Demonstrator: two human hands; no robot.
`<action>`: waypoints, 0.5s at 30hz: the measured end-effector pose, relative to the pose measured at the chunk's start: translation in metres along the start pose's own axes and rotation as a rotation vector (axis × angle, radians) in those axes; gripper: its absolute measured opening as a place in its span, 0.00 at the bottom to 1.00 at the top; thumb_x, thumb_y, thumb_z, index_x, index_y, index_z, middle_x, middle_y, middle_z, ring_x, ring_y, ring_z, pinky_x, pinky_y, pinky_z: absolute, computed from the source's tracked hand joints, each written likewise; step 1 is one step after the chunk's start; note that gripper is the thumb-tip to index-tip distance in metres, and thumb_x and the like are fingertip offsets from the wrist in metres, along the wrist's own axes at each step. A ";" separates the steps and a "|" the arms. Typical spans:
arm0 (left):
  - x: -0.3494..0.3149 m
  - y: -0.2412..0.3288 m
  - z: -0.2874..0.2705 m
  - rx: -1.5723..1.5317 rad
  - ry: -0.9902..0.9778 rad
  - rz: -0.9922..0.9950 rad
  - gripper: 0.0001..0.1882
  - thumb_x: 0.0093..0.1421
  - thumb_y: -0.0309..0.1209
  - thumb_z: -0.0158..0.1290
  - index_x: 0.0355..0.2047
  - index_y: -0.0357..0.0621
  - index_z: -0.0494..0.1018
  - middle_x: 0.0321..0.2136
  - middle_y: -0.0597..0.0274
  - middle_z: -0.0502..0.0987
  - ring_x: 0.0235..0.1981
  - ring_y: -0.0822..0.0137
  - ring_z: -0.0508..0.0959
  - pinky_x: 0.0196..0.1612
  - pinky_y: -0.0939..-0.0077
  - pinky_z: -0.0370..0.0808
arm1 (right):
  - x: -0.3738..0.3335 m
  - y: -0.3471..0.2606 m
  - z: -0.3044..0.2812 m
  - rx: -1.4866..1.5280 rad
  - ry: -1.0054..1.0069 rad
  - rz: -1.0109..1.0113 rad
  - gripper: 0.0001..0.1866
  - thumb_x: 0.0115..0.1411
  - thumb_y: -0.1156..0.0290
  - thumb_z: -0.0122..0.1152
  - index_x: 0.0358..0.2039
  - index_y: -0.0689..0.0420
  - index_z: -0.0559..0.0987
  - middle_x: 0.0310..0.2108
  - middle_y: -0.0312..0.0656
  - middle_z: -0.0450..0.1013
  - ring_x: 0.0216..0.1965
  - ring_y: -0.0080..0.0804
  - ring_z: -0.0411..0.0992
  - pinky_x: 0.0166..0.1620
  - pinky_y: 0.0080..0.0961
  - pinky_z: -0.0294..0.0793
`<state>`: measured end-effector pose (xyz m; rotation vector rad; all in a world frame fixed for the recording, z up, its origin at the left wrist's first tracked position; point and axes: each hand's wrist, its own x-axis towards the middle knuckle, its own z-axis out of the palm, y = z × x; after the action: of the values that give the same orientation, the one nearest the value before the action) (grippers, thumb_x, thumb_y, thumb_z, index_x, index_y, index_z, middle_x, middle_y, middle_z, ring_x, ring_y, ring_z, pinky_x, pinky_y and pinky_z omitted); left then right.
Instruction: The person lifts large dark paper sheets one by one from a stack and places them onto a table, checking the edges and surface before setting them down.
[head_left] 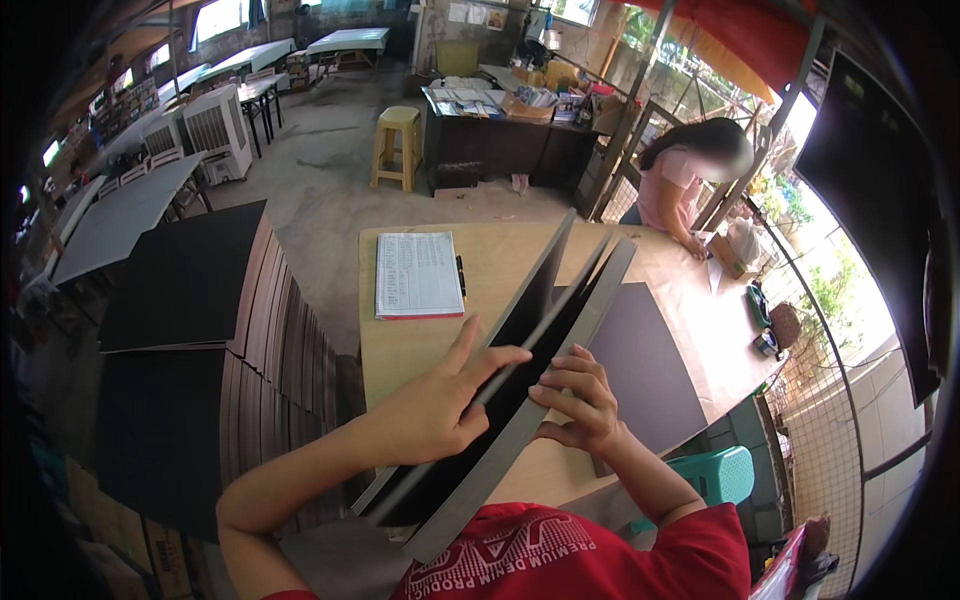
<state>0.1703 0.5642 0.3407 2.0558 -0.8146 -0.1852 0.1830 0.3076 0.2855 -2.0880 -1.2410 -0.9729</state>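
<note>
Several large dark boards (590, 300) stand tilted on edge in front of my chest, fanned apart at the top with gaps between them. My left hand (435, 405) is closed on the edge of a middle board, its index finger stretched along the side. The fingers of my right hand (578, 398) curl over the pale edge of the nearest boards, thumb below. Behind them another dark grey board (645, 365) lies flat on the wooden table (410, 345). To the left rises a tall stack of similar black boards (185, 275).
A printed sheet on a pad (415, 270) lies on the table with a black pen (461, 277) beside it. Across the table a person in pink (675, 185) leans over its far right end. A green stool (715, 475) stands at the right, a yellow stool (398, 145) farther back.
</note>
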 end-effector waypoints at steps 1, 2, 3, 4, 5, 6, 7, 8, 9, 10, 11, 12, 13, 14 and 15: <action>-0.001 0.000 0.003 0.021 0.033 0.020 0.16 0.61 0.40 0.50 0.37 0.42 0.81 0.66 0.25 0.38 0.58 0.38 0.68 0.60 0.61 0.64 | -0.001 0.001 0.000 0.005 -0.005 -0.001 0.35 0.31 0.52 0.78 0.43 0.51 0.82 0.41 0.37 0.73 0.48 0.38 0.72 0.62 0.45 0.63; -0.001 -0.002 0.004 0.065 0.021 0.037 0.16 0.61 0.40 0.50 0.38 0.43 0.81 0.66 0.26 0.37 0.57 0.38 0.69 0.59 0.60 0.65 | -0.001 0.001 0.000 0.010 -0.009 -0.004 0.35 0.32 0.52 0.78 0.43 0.51 0.82 0.41 0.37 0.74 0.48 0.38 0.72 0.62 0.45 0.62; -0.001 -0.003 0.005 0.109 0.008 0.055 0.16 0.61 0.40 0.50 0.38 0.44 0.81 0.67 0.27 0.36 0.56 0.39 0.70 0.59 0.60 0.66 | -0.002 0.001 0.000 0.021 0.007 -0.010 0.34 0.32 0.52 0.78 0.43 0.52 0.82 0.41 0.37 0.74 0.47 0.37 0.73 0.62 0.45 0.62; -0.003 -0.002 0.005 0.111 -0.030 0.026 0.16 0.61 0.41 0.50 0.38 0.44 0.82 0.67 0.28 0.37 0.56 0.40 0.70 0.59 0.60 0.66 | -0.002 0.001 0.001 0.032 0.024 -0.015 0.34 0.32 0.52 0.78 0.42 0.52 0.81 0.41 0.37 0.74 0.47 0.37 0.73 0.63 0.44 0.62; -0.003 0.003 0.002 0.112 -0.069 -0.002 0.17 0.61 0.42 0.51 0.37 0.44 0.82 0.67 0.29 0.37 0.56 0.41 0.70 0.58 0.60 0.66 | -0.002 0.001 0.001 0.043 0.040 -0.020 0.34 0.33 0.52 0.78 0.42 0.52 0.81 0.41 0.37 0.74 0.46 0.37 0.73 0.63 0.44 0.62; -0.004 0.005 0.001 0.114 -0.108 -0.031 0.17 0.60 0.43 0.51 0.37 0.44 0.82 0.67 0.30 0.37 0.57 0.42 0.70 0.58 0.60 0.66 | -0.003 0.001 0.001 0.039 0.039 -0.018 0.33 0.33 0.52 0.78 0.42 0.52 0.81 0.41 0.37 0.74 0.46 0.37 0.74 0.63 0.44 0.62; -0.003 0.006 0.000 0.109 -0.115 -0.051 0.17 0.60 0.44 0.52 0.36 0.45 0.82 0.68 0.31 0.37 0.57 0.42 0.70 0.58 0.60 0.66 | -0.003 0.002 0.000 0.034 0.038 -0.016 0.33 0.33 0.52 0.78 0.42 0.52 0.81 0.41 0.37 0.74 0.46 0.37 0.74 0.63 0.44 0.62; -0.003 0.006 0.000 0.104 -0.121 -0.073 0.18 0.59 0.45 0.52 0.35 0.45 0.83 0.68 0.31 0.36 0.58 0.43 0.69 0.58 0.61 0.67 | -0.003 0.001 0.000 0.031 0.037 -0.016 0.33 0.33 0.52 0.78 0.41 0.52 0.81 0.41 0.37 0.75 0.46 0.37 0.74 0.63 0.44 0.62; -0.003 0.007 0.000 0.099 -0.126 -0.094 0.19 0.59 0.46 0.53 0.34 0.45 0.83 0.68 0.32 0.36 0.59 0.44 0.69 0.58 0.61 0.67 | -0.003 0.001 0.000 0.032 0.038 -0.017 0.33 0.33 0.53 0.78 0.41 0.52 0.81 0.41 0.37 0.75 0.46 0.37 0.74 0.63 0.44 0.62; -0.003 0.006 0.000 0.119 -0.110 -0.079 0.19 0.58 0.47 0.54 0.33 0.45 0.83 0.68 0.33 0.36 0.59 0.45 0.69 0.59 0.61 0.67 | -0.003 0.001 0.000 0.033 0.039 -0.018 0.33 0.33 0.53 0.79 0.42 0.52 0.81 0.41 0.37 0.74 0.46 0.37 0.74 0.63 0.44 0.62; -0.004 0.004 0.002 0.138 -0.093 -0.066 0.19 0.58 0.48 0.54 0.32 0.46 0.83 0.68 0.34 0.36 0.59 0.45 0.68 0.59 0.62 0.67 | -0.003 0.001 -0.001 0.036 0.040 -0.019 0.33 0.33 0.53 0.79 0.42 0.52 0.81 0.41 0.37 0.74 0.46 0.37 0.73 0.63 0.44 0.63; -0.004 0.004 0.002 0.157 -0.076 -0.053 0.20 0.57 0.49 0.55 0.31 0.46 0.83 0.69 0.35 0.35 0.60 0.46 0.68 0.59 0.62 0.67 | -0.003 0.001 -0.001 0.039 0.042 -0.018 0.33 0.33 0.53 0.79 0.41 0.52 0.81 0.41 0.37 0.74 0.47 0.37 0.73 0.62 0.44 0.63; -0.004 0.004 0.002 0.162 -0.079 -0.055 0.20 0.57 0.49 0.55 0.31 0.46 0.83 0.69 0.35 0.35 0.60 0.46 0.68 0.59 0.62 0.67 | -0.002 0.000 -0.001 0.042 0.045 -0.017 0.33 0.33 0.53 0.79 0.41 0.52 0.81 0.41 0.37 0.74 0.47 0.37 0.73 0.62 0.44 0.63; -0.004 0.005 0.002 0.167 -0.081 -0.056 0.19 0.57 0.49 0.55 0.31 0.46 0.83 0.69 0.35 0.35 0.60 0.46 0.68 0.59 0.62 0.67 | -0.002 0.000 -0.001 0.043 0.047 -0.016 0.33 0.32 0.53 0.79 0.41 0.51 0.81 0.41 0.36 0.74 0.47 0.37 0.73 0.62 0.44 0.63; -0.003 0.006 0.002 0.171 -0.083 -0.057 0.19 0.56 0.49 0.55 0.30 0.47 0.83 0.69 0.36 0.35 0.60 0.46 0.68 0.59 0.62 0.66 | -0.002 0.000 -0.001 0.041 0.049 -0.014 0.33 0.32 0.53 0.79 0.41 0.51 0.81 0.40 0.36 0.74 0.48 0.37 0.72 0.62 0.44 0.64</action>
<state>0.1638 0.5624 0.3434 2.2464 -0.8481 -0.2403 0.1820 0.3055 0.2846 -2.0147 -1.2418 -0.9913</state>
